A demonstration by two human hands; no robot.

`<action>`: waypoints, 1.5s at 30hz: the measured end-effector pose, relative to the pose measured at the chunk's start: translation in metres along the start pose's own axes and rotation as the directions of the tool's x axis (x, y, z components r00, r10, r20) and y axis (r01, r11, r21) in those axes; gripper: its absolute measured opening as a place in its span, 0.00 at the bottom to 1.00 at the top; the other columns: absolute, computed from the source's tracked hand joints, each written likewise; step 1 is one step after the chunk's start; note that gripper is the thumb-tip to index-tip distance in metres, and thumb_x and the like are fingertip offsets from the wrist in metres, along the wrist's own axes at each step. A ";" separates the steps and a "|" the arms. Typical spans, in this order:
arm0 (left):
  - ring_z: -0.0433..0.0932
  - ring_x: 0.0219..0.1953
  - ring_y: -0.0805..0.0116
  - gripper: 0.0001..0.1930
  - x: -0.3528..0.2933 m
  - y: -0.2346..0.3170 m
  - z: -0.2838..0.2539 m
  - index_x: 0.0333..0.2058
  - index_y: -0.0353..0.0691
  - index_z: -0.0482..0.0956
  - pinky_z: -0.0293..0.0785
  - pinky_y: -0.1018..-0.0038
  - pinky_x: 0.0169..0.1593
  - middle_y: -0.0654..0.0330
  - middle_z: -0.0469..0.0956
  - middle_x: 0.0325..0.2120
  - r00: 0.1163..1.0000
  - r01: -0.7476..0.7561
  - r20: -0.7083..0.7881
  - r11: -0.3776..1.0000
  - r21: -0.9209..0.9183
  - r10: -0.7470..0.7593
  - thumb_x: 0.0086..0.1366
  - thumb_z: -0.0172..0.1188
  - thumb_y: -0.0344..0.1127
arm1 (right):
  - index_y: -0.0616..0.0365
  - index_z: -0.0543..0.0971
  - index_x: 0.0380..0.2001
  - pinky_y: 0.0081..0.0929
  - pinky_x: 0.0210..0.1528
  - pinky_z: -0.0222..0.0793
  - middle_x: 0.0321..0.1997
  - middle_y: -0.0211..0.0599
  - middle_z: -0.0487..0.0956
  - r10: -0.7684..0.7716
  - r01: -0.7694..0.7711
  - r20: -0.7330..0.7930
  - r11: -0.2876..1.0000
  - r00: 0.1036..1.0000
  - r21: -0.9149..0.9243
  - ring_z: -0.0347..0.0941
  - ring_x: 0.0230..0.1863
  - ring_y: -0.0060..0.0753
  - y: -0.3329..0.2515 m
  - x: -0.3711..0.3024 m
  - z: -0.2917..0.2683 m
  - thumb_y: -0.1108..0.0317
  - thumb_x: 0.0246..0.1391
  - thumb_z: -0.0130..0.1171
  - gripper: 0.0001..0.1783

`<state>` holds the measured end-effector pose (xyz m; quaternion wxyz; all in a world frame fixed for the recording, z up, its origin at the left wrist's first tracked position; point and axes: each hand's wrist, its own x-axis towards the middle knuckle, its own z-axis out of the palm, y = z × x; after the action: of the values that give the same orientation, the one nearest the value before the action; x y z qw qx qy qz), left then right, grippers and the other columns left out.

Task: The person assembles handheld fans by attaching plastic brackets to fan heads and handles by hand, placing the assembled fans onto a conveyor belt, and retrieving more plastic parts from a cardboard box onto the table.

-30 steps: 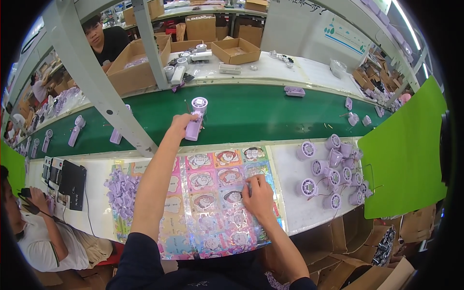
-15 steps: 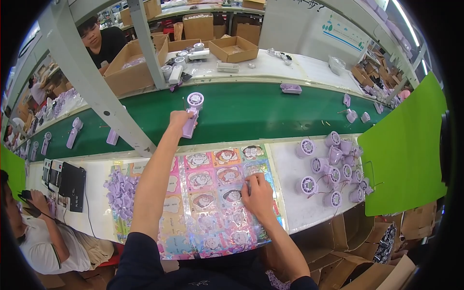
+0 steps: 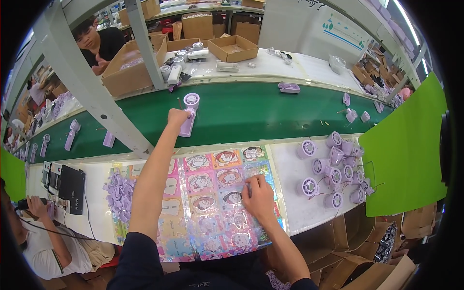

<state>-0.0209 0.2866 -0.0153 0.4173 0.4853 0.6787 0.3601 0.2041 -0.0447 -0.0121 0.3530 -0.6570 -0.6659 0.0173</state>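
Observation:
My left arm stretches forward over the green conveyor belt (image 3: 232, 108). At its end, my left hand (image 3: 178, 116) is closed on a light purple handheld fan (image 3: 187, 126), gripping it just below the round head. The fan's handle points toward me, and a thin wire stands up beside its head. My right hand (image 3: 259, 195) rests on a colourful sheet of printed cartoon cards (image 3: 203, 203), with bent fingers and the thumb a little apart. Nothing shows in that hand. On the sheet's left side lies a heap of small purple plastic parts (image 3: 122, 193).
Several purple fan heads (image 3: 319, 166) with wires stand to the right, before a bright green panel (image 3: 406, 154). More fan pieces (image 3: 72, 134) lie along the belt. A grey metal post (image 3: 92, 77) slants across the left. Two people are nearby, one across the belt, one at left.
My left hand and the fan have shifted slightly left along the belt. Other belt pieces have also drifted left. My right hand stays on the sheet. The person across the belt has raised a hand.

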 end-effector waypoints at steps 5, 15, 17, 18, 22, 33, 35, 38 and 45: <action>0.81 0.27 0.61 0.07 0.010 -0.013 -0.008 0.30 0.30 0.83 0.74 0.63 0.30 0.52 0.82 0.28 0.997 -0.027 -0.072 1.000 0.008 0.027 0.56 0.68 0.28 | 0.59 0.77 0.35 0.41 0.35 0.72 0.40 0.42 0.75 -0.009 0.009 0.004 1.000 1.000 0.018 0.75 0.32 0.48 -0.003 0.001 0.000 0.72 0.49 0.64 0.09; 0.81 0.36 0.65 0.15 0.004 -0.016 -0.019 0.42 0.30 0.82 0.76 0.70 0.40 0.54 0.83 0.35 0.936 -0.235 -0.303 0.958 -0.162 0.178 0.53 0.63 0.23 | 0.59 0.77 0.35 0.42 0.35 0.71 0.40 0.42 0.75 -0.023 0.023 -0.002 1.000 1.000 0.017 0.75 0.32 0.49 -0.004 0.002 0.001 0.72 0.49 0.63 0.10; 0.82 0.38 0.62 0.16 -0.006 -0.011 -0.028 0.43 0.34 0.83 0.77 0.68 0.45 0.54 0.84 0.36 0.934 -0.215 -0.312 0.970 -0.111 0.172 0.53 0.63 0.27 | 0.59 0.77 0.35 0.42 0.35 0.71 0.40 0.42 0.75 -0.019 0.019 0.004 1.000 1.000 0.022 0.75 0.32 0.49 -0.006 0.000 0.001 0.72 0.49 0.63 0.09; 0.83 0.41 0.59 0.17 -0.014 -0.004 -0.031 0.43 0.37 0.83 0.77 0.66 0.49 0.54 0.84 0.37 0.934 -0.197 -0.316 0.978 -0.064 0.167 0.53 0.63 0.30 | 0.59 0.77 0.35 0.42 0.35 0.71 0.39 0.42 0.75 -0.018 0.019 -0.004 1.000 1.000 0.024 0.75 0.32 0.49 -0.004 0.000 0.001 0.72 0.49 0.63 0.09; 0.83 0.39 0.62 0.13 -0.064 0.013 -0.047 0.42 0.37 0.84 0.77 0.70 0.46 0.56 0.84 0.37 0.888 -0.334 -0.360 0.939 -0.083 0.284 0.57 0.63 0.28 | 0.59 0.76 0.35 0.42 0.34 0.71 0.39 0.42 0.75 -0.018 0.018 -0.003 0.999 1.000 0.027 0.75 0.32 0.50 -0.001 -0.001 0.002 0.72 0.50 0.63 0.09; 0.77 0.39 0.52 0.09 -0.244 -0.066 -0.154 0.37 0.36 0.82 0.74 0.61 0.46 0.55 0.78 0.33 0.629 -0.553 -0.013 0.460 0.695 0.777 0.56 0.63 0.25 | 0.58 0.76 0.36 0.43 0.35 0.71 0.40 0.42 0.75 -0.006 0.006 -0.006 0.999 1.000 0.032 0.74 0.32 0.50 -0.001 -0.001 -0.001 0.71 0.50 0.63 0.09; 0.75 0.45 0.52 0.10 -0.259 -0.083 -0.171 0.36 0.37 0.82 0.69 0.58 0.53 0.55 0.77 0.34 0.659 -0.452 0.052 0.339 0.825 0.750 0.52 0.64 0.25 | 0.58 0.76 0.36 0.43 0.35 0.71 0.40 0.42 0.75 -0.002 0.002 -0.005 0.999 1.000 0.042 0.74 0.32 0.50 -0.002 -0.002 0.000 0.71 0.50 0.63 0.09; 0.74 0.45 0.51 0.12 -0.257 -0.109 -0.189 0.35 0.37 0.82 0.67 0.57 0.55 0.54 0.77 0.36 0.657 -0.540 0.131 0.343 0.768 0.742 0.49 0.63 0.25 | 0.58 0.77 0.36 0.43 0.35 0.71 0.40 0.42 0.75 -0.011 0.011 -0.011 0.999 1.000 0.030 0.74 0.33 0.50 -0.005 -0.002 -0.001 0.71 0.50 0.63 0.09; 0.75 0.47 0.52 0.11 -0.249 -0.086 -0.175 0.33 0.36 0.83 0.68 0.57 0.55 0.55 0.78 0.37 0.608 -0.615 0.126 0.365 0.699 0.784 0.49 0.63 0.23 | 0.60 0.77 0.36 0.44 0.38 0.72 0.40 0.43 0.75 -0.017 0.017 -0.010 1.000 1.000 0.018 0.75 0.35 0.51 0.000 -0.004 -0.002 0.72 0.51 0.63 0.09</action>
<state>-0.1669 0.0100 0.0302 -0.0685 0.7990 0.5281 0.2795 0.2045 -0.0493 -0.0128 0.3623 -0.6483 -0.6695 0.0169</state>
